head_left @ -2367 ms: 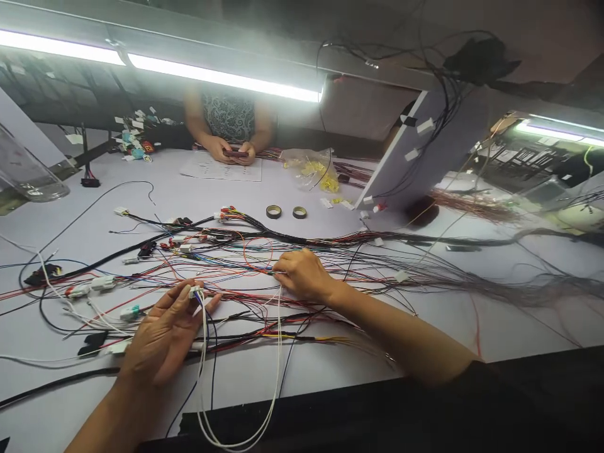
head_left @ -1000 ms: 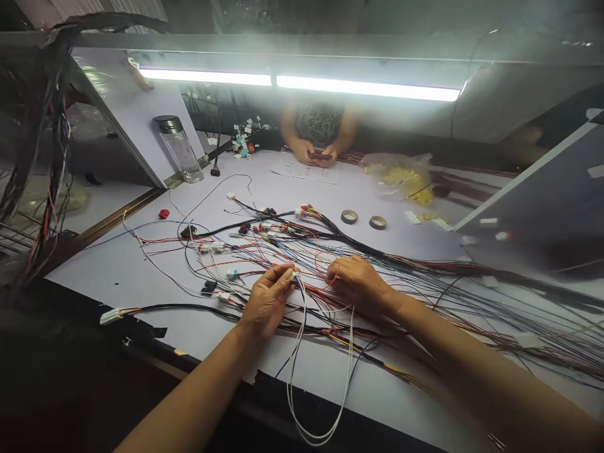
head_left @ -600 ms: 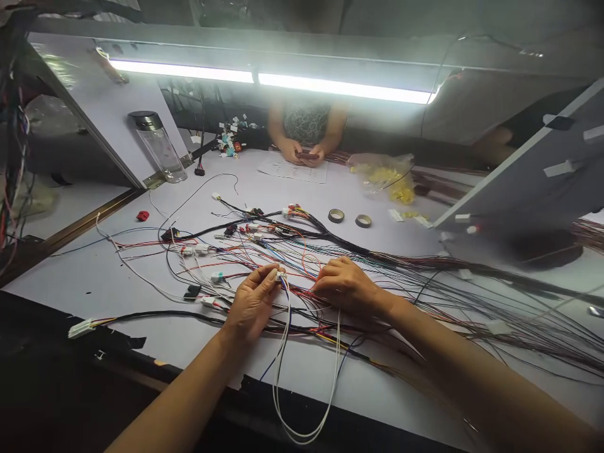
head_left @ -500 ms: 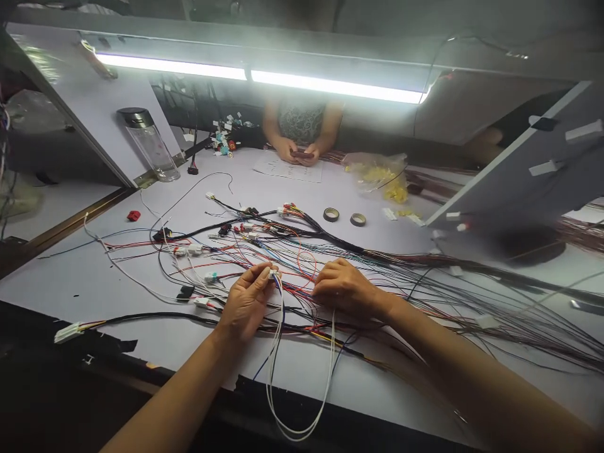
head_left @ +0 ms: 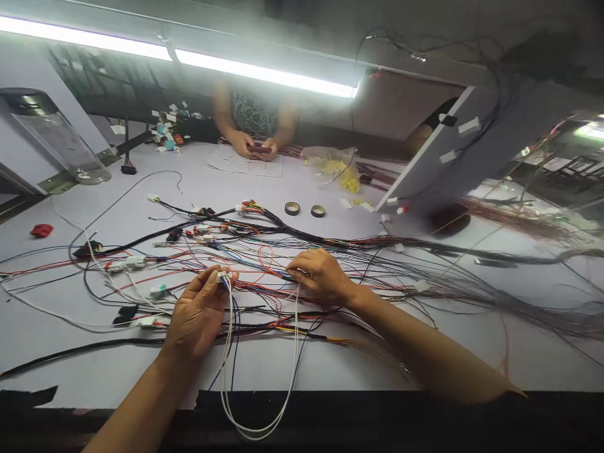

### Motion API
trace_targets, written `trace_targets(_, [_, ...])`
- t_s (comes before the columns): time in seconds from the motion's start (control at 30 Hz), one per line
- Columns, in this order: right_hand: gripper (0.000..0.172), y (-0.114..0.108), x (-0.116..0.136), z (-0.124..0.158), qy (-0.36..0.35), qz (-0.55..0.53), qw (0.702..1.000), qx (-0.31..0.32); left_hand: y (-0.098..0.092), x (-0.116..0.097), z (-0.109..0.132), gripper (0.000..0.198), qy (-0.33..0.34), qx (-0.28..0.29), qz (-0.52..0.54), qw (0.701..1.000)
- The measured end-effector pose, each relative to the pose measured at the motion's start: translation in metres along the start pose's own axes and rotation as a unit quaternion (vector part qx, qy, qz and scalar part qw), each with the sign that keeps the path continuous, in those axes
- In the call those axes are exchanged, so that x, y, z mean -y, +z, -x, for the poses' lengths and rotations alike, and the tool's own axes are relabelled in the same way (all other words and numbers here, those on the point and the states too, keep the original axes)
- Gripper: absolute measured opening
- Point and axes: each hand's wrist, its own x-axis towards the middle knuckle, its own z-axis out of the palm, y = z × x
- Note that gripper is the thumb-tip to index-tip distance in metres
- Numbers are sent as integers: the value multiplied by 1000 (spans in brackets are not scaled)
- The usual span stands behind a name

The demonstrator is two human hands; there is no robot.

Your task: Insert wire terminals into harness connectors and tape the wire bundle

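My left hand (head_left: 201,314) pinches a small white connector (head_left: 223,277) between thumb and fingers. White wires (head_left: 262,434) and a blue one run out of it. The white wires hang in a long loop past the table's front edge and rise to my right hand (head_left: 323,277). My right hand is closed, its fingertips on the white wires, just above the spread of loose wires; their tips are partly hidden. Beneath and between both hands lies a wire harness (head_left: 302,238) with black-wrapped branches and several connectors, among them a white connector with a teal part (head_left: 158,290).
Two tape rolls (head_left: 292,208) lie behind the harness. Farther back are a bag of yellow parts (head_left: 337,167), a printed sheet (head_left: 245,166) and a co-worker's hands (head_left: 257,146) around a dark object. A glass bottle (head_left: 61,141) stands at left, a panel (head_left: 429,145) at right.
The view has turned right, so the scene sits farther left. The left hand still holds the connector, and the right hand stays closed by the wires, slightly farther from the left.
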Motion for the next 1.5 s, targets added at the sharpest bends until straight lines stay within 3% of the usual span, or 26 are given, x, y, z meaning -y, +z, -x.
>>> trace_targets(0.2, [14,-4,1,-2,13,26,999,33,-3,1,-4,16,12,0,-7,1000])
trace_targets(0.37, [10,-6,5,-10,41,72,992,98,-2,-1,-2,17,16,-10,-16,1000])
trace_targets(0.73, [16,-10,0,-1,61,64,989,115,5,-2,-2,14,22,-23,-14,999])
trace_targets(1.0, [12,-22,2,-26,23,127,966,223,3,-1,-3,13,22,-14,-17,1000])
trace_targets(1.1, [12,-24,-3,-27,13,117,971,207,0,-1,-5,15,14,0,-27,1000])
trace_targets(1.3, [10,-23,-13,-19,46,52,993,100,8,-4,-6,16,13,12,-34,999])
trace_targets(1.5, [10,-20,-16,-18,8,29,995,95,27,-5,-6,14,15,25,-47,998])
